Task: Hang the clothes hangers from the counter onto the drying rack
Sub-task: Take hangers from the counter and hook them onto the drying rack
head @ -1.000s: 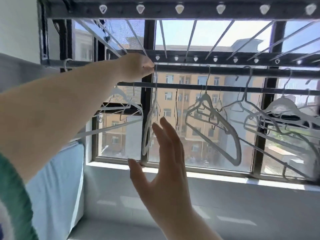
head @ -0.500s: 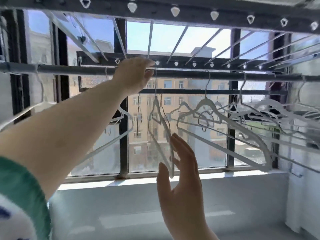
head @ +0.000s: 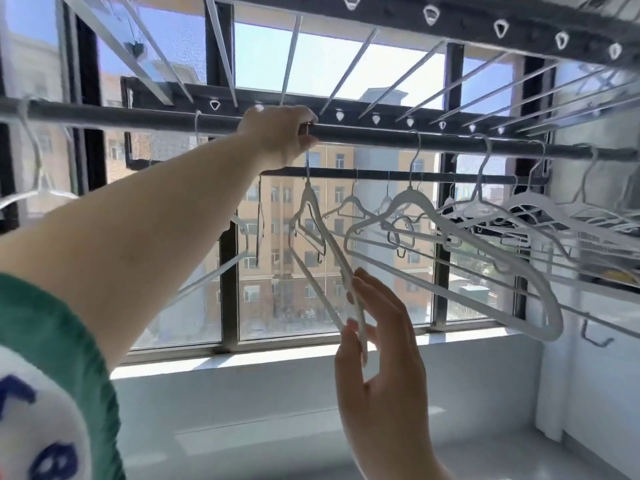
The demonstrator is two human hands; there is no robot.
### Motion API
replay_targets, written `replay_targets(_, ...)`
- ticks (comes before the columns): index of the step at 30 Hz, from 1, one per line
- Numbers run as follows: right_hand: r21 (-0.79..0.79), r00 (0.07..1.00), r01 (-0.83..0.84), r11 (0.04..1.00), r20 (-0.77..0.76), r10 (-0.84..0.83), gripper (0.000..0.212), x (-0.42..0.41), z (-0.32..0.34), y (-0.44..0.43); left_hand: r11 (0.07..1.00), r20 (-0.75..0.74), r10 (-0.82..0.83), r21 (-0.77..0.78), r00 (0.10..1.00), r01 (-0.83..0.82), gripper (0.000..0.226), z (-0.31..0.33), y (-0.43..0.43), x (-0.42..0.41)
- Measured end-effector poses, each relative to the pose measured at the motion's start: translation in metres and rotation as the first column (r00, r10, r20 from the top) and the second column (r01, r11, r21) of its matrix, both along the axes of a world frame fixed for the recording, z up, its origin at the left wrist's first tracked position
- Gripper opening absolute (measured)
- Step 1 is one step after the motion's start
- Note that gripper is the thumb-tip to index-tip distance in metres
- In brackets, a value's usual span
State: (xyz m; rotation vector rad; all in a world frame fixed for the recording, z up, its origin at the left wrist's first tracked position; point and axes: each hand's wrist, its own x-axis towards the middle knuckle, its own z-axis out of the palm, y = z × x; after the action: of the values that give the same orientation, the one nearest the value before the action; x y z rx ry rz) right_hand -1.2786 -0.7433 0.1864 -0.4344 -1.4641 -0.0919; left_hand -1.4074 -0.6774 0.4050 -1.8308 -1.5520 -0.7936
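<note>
Reaching up to the rail (head: 433, 142) of the drying rack (head: 450, 15), the left hand (head: 280, 133) is gripping the wire hook of a white hanger (head: 322, 237) right at the rail. Its fingers are clamped round the hook where it is meeting the rod, seemingly to seat it and stop it sliding along. Well below the rail, the right hand (head: 381, 348) is steadying the hanger's lower end. Here the fingers (head: 377, 292) are nearly straight and slightly apart, thumb on the other side, touching the plastic rather than squeezing it (probably to calm the swing). The hanger is hanging edge-on under the rail, so this step is looking close to finished.

Just to the right along the rail, a larger white hanger (head: 485, 258) is hanging close by, its lower bar running off to the right of the right hand. Beyond it a crowded row of hangers (head: 571, 216) is filling the rail's right end, leaving little room and risking a tangle if the new one swings. Left of the gripped spot on the rail, another hanger (head: 214, 278) is dangling behind the forearm. Far below the rail, the counter (head: 277, 410) is lying under the window (head: 228, 271), and I cannot tell whether more hangers are waiting there
</note>
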Motion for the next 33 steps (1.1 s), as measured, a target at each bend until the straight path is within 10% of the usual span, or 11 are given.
replay_targets(33,0.104,0.999,-0.002,0.995,0.049,-0.003,0.042,0.013,0.004,-0.002,0.998,0.044,0.004,-0.059,0.999,-0.001,0.047,0.004,-0.004,0.024)
